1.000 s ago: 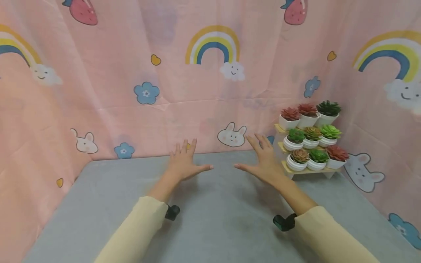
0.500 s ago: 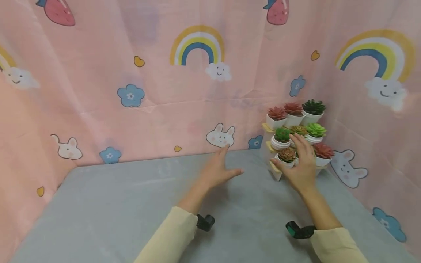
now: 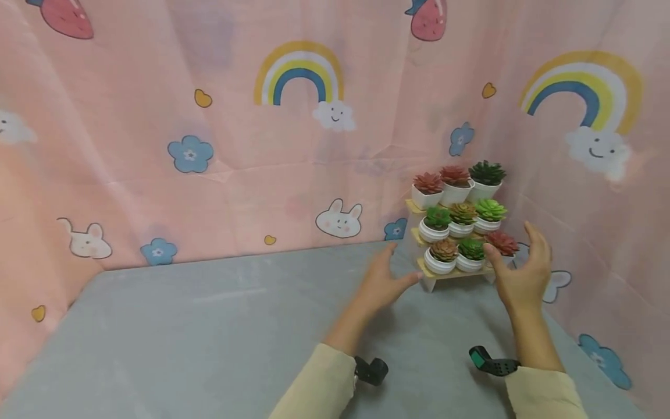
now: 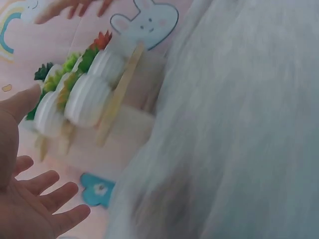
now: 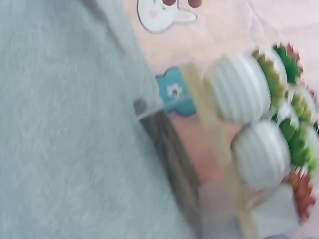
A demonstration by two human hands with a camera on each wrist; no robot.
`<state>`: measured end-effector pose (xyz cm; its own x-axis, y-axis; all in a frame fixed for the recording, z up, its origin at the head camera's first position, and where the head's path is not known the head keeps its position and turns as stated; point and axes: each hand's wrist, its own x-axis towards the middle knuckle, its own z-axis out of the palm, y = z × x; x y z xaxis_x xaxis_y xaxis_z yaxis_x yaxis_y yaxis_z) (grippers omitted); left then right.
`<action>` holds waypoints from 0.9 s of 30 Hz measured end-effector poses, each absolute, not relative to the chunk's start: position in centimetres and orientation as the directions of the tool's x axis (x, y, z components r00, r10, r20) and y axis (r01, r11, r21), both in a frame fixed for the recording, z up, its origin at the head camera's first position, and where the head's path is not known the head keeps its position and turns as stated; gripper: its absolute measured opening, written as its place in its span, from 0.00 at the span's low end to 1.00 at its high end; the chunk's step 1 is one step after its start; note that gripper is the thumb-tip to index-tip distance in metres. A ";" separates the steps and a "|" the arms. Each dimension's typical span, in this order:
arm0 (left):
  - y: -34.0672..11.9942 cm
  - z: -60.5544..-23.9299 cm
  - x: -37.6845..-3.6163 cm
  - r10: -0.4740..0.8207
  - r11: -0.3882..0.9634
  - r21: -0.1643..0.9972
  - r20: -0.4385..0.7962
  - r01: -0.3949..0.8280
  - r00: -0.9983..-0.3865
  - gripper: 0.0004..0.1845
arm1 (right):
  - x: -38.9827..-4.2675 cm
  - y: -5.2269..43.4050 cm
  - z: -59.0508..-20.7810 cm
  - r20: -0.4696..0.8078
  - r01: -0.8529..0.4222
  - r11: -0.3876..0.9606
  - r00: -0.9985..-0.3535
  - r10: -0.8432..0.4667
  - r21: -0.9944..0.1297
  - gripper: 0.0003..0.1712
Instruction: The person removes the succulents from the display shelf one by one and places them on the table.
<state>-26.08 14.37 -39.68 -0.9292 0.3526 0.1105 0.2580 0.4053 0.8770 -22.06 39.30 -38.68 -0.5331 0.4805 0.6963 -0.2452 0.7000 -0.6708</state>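
Note:
A three-tier display stand with pale wooden shelves holds several small potted succulents at the right of the head view. Red and dark green plants fill the top row. My left hand is just left of the stand, fingers and thumb spread apart. My right hand is at the stand's front right, fingers apart and bent a little, its thumb overlapping the red succulent at the bottom row's end. Whether either hand touches the stand cannot be told. White ribbed pots show blurred in the right wrist view.
A grey cloth covers the table. Pink printed curtains rise behind it and along both sides, with the stand near the back right corner. Black wrist cameras are strapped under both wrists.
Both hands have moved right, from the middle of the table to either side of the stand. The right hand passed in front of the plants. The head view has turned slightly right.

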 end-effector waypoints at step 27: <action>21.3 -45.5 -26.6 0.316 0.055 0.978 0.176 0.203 -0.932 0.37 | -22.1 43.7 -43.3 0.200 -0.049 0.337 -0.881 0.428 -0.940 0.35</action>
<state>-26.62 21.26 -45.52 -0.9322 0.3164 0.1757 0.2029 0.0549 0.9777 -22.09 43.74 -43.32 -0.8812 0.4285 0.1995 -0.0489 0.3372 -0.9402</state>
